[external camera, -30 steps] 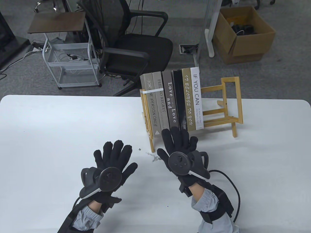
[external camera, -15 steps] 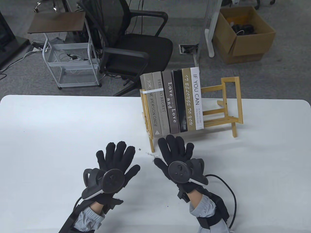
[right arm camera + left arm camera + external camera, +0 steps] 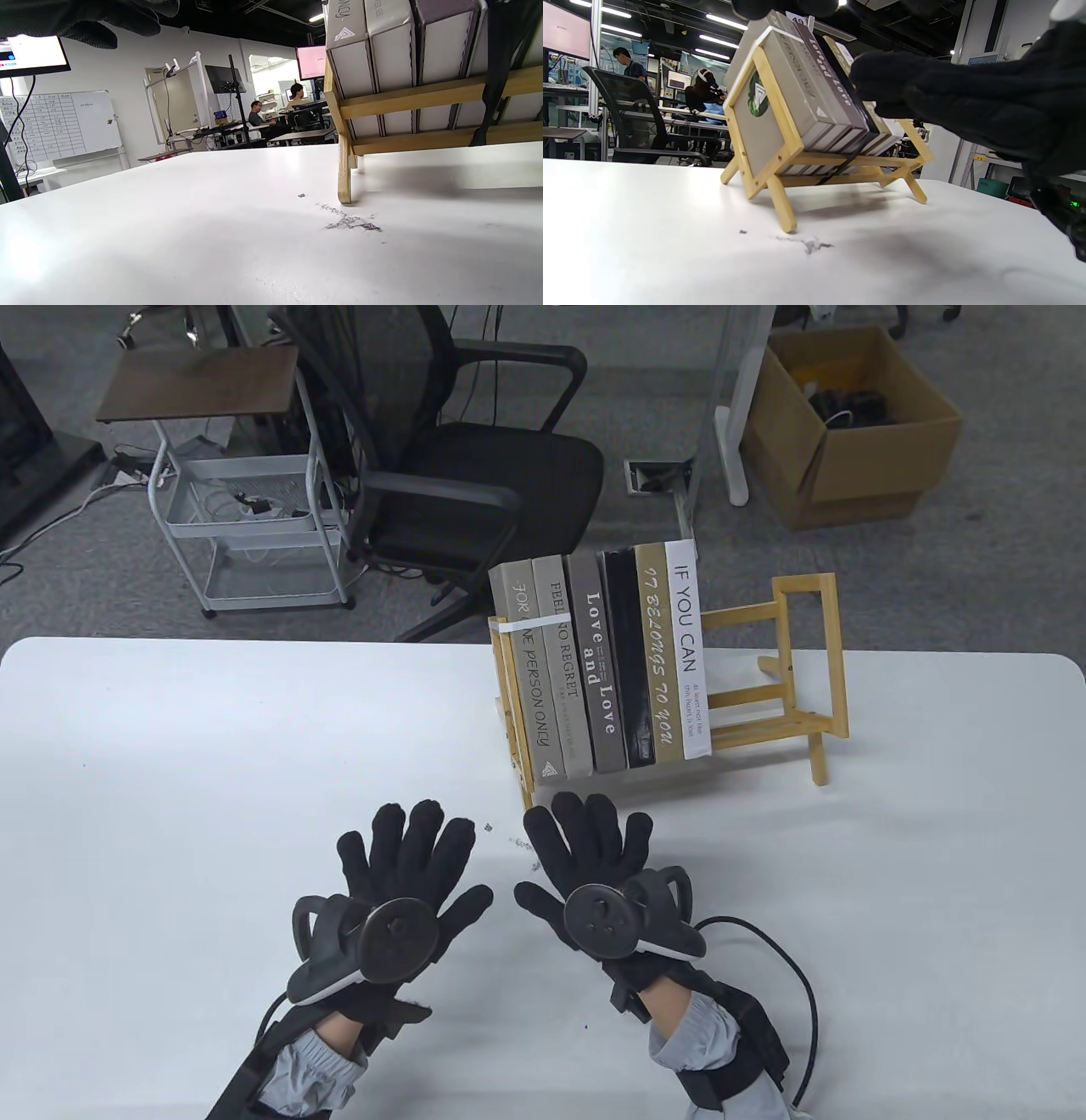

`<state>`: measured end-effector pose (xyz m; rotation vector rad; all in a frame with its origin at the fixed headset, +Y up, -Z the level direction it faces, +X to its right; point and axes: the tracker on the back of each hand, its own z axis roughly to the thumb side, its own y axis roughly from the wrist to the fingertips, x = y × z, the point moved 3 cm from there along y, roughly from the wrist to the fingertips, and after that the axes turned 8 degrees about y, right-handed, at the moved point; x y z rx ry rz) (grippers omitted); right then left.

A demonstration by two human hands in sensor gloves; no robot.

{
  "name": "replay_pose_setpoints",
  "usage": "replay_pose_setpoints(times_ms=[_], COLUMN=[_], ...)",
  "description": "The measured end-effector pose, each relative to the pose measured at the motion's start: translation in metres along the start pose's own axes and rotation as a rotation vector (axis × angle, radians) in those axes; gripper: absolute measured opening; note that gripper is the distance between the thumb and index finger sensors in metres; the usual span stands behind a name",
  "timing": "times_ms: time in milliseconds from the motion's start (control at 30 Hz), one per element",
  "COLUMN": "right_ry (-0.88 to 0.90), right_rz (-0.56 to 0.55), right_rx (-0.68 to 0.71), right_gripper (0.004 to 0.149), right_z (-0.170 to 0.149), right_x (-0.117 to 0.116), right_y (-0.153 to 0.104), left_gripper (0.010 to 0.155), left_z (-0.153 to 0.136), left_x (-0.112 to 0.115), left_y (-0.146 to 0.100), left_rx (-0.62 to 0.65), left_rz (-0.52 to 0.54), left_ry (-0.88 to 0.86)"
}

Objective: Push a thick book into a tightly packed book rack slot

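Observation:
A wooden book rack [image 3: 802,661] stands on the white table [image 3: 170,746] with several books packed at its left end. The black thick book [image 3: 626,661] sits between "Love and Love" [image 3: 594,661] and a tan book [image 3: 659,653], level with them. The rack also shows in the left wrist view [image 3: 780,161] and the right wrist view [image 3: 424,97]. My right hand [image 3: 585,848] is open, fingers spread, just in front of the rack, touching nothing. My left hand [image 3: 407,857] is open and empty to its left.
The rack's right half is empty slats. A grey smudge [image 3: 522,844] marks the table by the rack's front left leg. An office chair [image 3: 458,458], a wire cart [image 3: 246,517] and a cardboard box [image 3: 857,424] stand beyond the table's far edge.
My right hand has drawn back from the books' lower ends, toward me and to the left. The left hand has shifted only slightly. The books have not moved.

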<state>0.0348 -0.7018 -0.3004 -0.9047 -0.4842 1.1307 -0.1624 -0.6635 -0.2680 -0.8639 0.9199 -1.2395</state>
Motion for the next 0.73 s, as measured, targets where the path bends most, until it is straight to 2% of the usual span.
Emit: replay_pose_setpoints(times_ms=[733], right_ry=[-0.008], right_rz=[0.011], right_rx=[-0.001], right_gripper=[0.077], right_z=[0.0], right_x=[-0.0052], right_y=[0.001], left_gripper=[0.072], left_z=[-0.0007], left_x=[-0.0011], left_y=[0.0006], left_rx=[-0.008], left_rz=[-0.002], left_ry=[0.009])
